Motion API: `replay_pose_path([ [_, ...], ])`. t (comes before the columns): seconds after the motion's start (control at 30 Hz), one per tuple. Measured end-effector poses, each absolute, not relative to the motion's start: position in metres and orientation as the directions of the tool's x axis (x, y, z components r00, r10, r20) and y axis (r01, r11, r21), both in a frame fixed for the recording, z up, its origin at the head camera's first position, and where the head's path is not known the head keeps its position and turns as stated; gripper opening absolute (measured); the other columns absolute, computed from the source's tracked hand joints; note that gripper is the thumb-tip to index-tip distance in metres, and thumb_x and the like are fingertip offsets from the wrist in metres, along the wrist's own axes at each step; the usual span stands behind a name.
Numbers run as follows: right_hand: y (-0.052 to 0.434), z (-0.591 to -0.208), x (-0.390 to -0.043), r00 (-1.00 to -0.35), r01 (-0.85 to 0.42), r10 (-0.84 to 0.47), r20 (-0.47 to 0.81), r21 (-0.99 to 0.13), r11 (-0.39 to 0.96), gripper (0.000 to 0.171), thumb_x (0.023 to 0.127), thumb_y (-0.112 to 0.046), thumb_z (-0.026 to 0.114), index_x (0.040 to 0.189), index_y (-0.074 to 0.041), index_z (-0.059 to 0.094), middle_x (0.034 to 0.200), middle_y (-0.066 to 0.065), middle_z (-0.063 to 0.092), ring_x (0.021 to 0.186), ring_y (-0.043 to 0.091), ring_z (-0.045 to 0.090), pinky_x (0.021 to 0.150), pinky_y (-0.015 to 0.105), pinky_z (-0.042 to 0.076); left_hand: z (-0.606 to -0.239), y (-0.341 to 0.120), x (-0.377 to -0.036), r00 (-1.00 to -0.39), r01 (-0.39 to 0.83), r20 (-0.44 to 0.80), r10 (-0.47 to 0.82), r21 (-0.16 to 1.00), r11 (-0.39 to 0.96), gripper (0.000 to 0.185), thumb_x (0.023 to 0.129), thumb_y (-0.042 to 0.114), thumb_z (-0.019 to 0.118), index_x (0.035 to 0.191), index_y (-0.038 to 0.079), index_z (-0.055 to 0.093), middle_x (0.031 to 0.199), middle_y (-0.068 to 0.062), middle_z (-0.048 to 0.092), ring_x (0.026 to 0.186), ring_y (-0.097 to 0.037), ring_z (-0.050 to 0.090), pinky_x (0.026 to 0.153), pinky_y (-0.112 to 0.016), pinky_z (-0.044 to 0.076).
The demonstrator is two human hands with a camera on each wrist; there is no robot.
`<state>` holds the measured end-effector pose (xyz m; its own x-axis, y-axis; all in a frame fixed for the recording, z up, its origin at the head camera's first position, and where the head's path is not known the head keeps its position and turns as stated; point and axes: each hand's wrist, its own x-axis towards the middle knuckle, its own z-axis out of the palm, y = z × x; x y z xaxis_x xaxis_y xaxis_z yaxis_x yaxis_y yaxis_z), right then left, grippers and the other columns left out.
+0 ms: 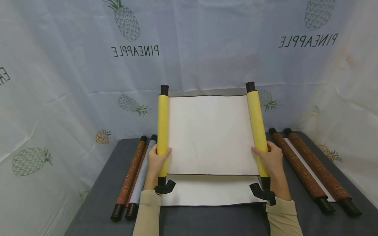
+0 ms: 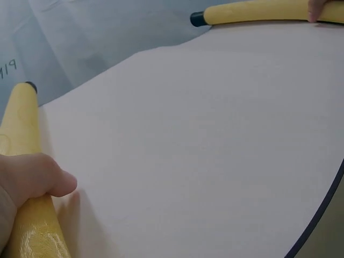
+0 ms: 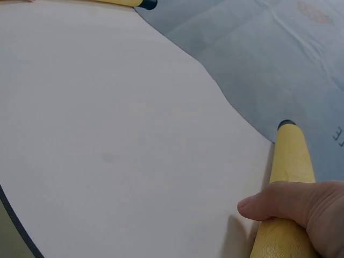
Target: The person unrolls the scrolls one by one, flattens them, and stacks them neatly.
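Beige sleeves (image 1: 147, 213) sit closest to my head view, one at each lower corner of the work. Just past them, my left hand (image 1: 156, 164) has its fingers curled round the left yellow roller (image 1: 162, 131), clamped low on the shaft, just above the black end knob. My right hand (image 1: 271, 160) grips the right yellow roller (image 1: 257, 124) the same way, thumb wrapped across the front; the right wrist view shows that thumb pressed over the yellow covering (image 3: 287, 177).

Between the two rollers stretches the scroll's blank cream sheet (image 1: 211, 134), pulled flat and held up off the table, tilted towards me, with a thin dark line along its edges. Below it, a second pale sheet (image 1: 212, 193) lies flat on the dark grey table (image 1: 97, 196), partly under my wrists.

On the table to my left, just beside my left forearm, lie a brown patterned rolled scroll (image 1: 130, 177) and a grey one (image 1: 143, 173), side by side and touching. To my right lies a scroll on two brown patterned rollers (image 1: 298, 167), slightly opened, with a strip of white between them.

Behind everything hangs a pale backdrop cloth (image 1: 206, 49) printed with pineapples and mirrored lettering.
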<state>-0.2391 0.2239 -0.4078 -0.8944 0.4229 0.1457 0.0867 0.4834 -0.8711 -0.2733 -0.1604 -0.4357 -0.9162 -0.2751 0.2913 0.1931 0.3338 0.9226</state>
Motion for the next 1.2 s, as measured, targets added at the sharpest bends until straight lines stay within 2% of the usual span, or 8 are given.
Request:
replay_pose_path([
  [0.17,0.2262,-0.4083,-0.2394,-0.895,0.098,0.423,0.138,-0.866,0.491,0.06,0.088,-0.027,0.068,0.135,0.003,0.047,0.118,0.025,0.057,0.09,0.026,0.053,0.065,0.024,0.04,-0.4334,-0.1619,-0.2719,-0.914,0.209,0.305,-0.266,0.919,0.334,0.043,0.082,0.015,0.074,0.119,-0.001,0.059,0.095,-0.021,0.062,0.07,-0.011,0.05,0.063,-0.024,0.045],
  [0.3,0.2259,-0.4071,-0.2396,-0.916,0.133,0.392,0.082,-0.861,0.491,0.061,0.094,-0.028,0.06,0.139,0.006,0.037,0.119,0.025,0.05,0.096,0.031,0.049,0.072,0.033,0.041,-0.4315,-0.1629,-0.2706,-0.913,0.222,0.314,-0.262,0.918,0.328,0.045,0.082,0.015,0.075,0.121,-0.001,0.06,0.101,-0.024,0.065,0.072,-0.011,0.053,0.065,-0.022,0.046],
  [0.43,0.2245,-0.4061,-0.2403,-0.927,0.164,0.374,0.034,-0.86,0.484,0.06,0.097,-0.027,0.052,0.14,0.007,0.03,0.119,0.025,0.045,0.099,0.034,0.047,0.077,0.039,0.04,-0.4311,-0.1636,-0.2704,-0.914,0.219,0.318,-0.252,0.909,0.354,0.044,0.083,0.016,0.074,0.12,-0.003,0.059,0.096,-0.023,0.064,0.07,-0.012,0.051,0.063,-0.024,0.045],
  [0.57,0.2232,-0.4062,-0.242,-0.926,0.175,0.376,0.022,-0.859,0.481,0.059,0.097,-0.026,0.048,0.14,0.008,0.03,0.116,0.025,0.046,0.097,0.034,0.048,0.075,0.038,0.04,-0.4322,-0.1653,-0.2718,-0.927,0.193,0.296,-0.228,0.902,0.387,0.041,0.087,0.016,0.069,0.119,-0.006,0.055,0.087,-0.017,0.055,0.068,-0.015,0.047,0.062,-0.026,0.041],
  [0.73,0.222,-0.4082,-0.245,-0.932,0.181,0.362,0.007,-0.857,0.483,0.06,0.097,-0.03,0.046,0.14,0.008,0.029,0.114,0.025,0.046,0.094,0.033,0.048,0.073,0.037,0.041,-0.432,-0.165,-0.273,-0.953,0.123,0.206,-0.221,0.932,0.341,0.041,0.094,0.017,0.06,0.126,-0.004,0.048,0.09,-0.012,0.051,0.074,-0.016,0.046,0.066,-0.027,0.04],
  [0.87,0.221,-0.4099,-0.2464,-0.935,0.171,0.354,0.015,-0.855,0.489,0.059,0.097,-0.031,0.044,0.139,0.008,0.031,0.11,0.023,0.047,0.09,0.03,0.049,0.068,0.032,0.041,-0.4315,-0.163,-0.2732,-0.954,0.087,0.169,-0.248,0.947,0.31,0.044,0.095,0.019,0.056,0.131,-0.005,0.046,0.094,-0.014,0.053,0.076,-0.017,0.048,0.067,-0.026,0.04],
  [1.0,0.2205,-0.4112,-0.246,-0.928,0.174,0.372,0.023,-0.857,0.486,0.062,0.096,-0.034,0.049,0.139,0.007,0.032,0.11,0.021,0.048,0.088,0.027,0.05,0.064,0.027,0.039,-0.4311,-0.161,-0.2726,-0.95,0.057,0.147,-0.277,0.95,0.308,0.044,0.094,0.019,0.055,0.131,-0.004,0.047,0.097,-0.016,0.056,0.077,-0.017,0.05,0.067,-0.025,0.04],
  [1.2,0.2215,-0.4115,-0.245,-0.923,0.192,0.383,0.016,-0.846,0.498,0.085,0.085,-0.05,0.067,0.139,0.005,0.032,0.11,0.019,0.047,0.087,0.025,0.047,0.062,0.026,0.039,-0.4296,-0.1604,-0.2708,-0.942,0.051,0.145,-0.303,0.953,0.298,0.046,0.088,0.028,0.066,0.119,-0.003,0.053,0.089,-0.01,0.053,0.072,-0.016,0.048,0.064,-0.026,0.041],
])
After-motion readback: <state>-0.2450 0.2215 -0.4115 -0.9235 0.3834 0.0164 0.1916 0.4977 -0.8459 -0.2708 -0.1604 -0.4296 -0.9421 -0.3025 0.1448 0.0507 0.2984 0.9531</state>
